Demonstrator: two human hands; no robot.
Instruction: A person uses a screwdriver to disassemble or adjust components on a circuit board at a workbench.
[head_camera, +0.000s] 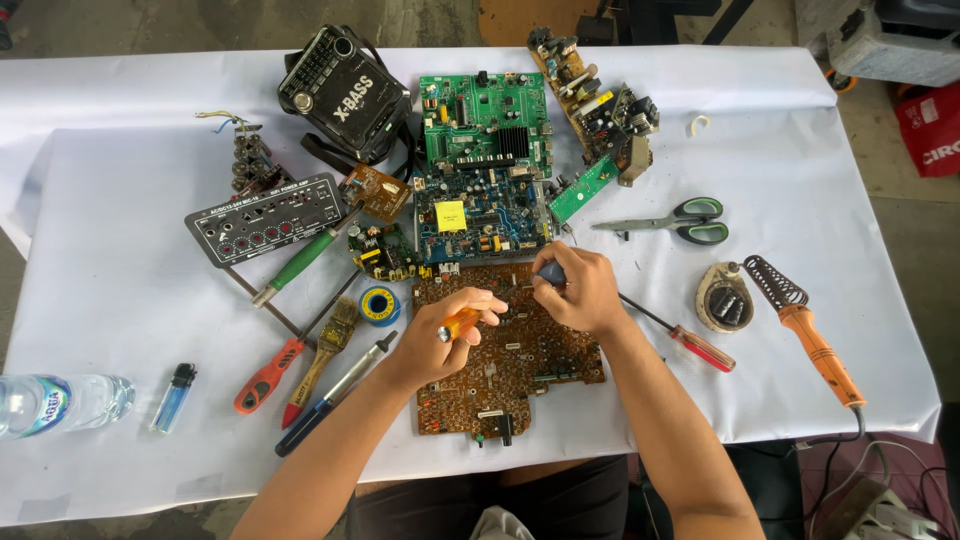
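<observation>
A large brown circuit board (520, 385) lies flat in front of me at the table's near edge. My left hand (440, 335) grips a small tool with an orange handle (458, 324), its tip pointing at the board's upper middle. My right hand (575, 290) rests on the board's top edge and pinches a small dark part (551, 272) between the fingers. The two hands nearly touch above the board.
Green and blue circuit boards (485, 120) and a black radio (340, 90) lie behind. Screwdrivers, a brush and solder roll (380, 304) sit left; scissors (680, 222), red screwdriver (700, 348) and soldering iron (815, 340) right. Water bottle (55, 402) and lighter (173, 396) at far left.
</observation>
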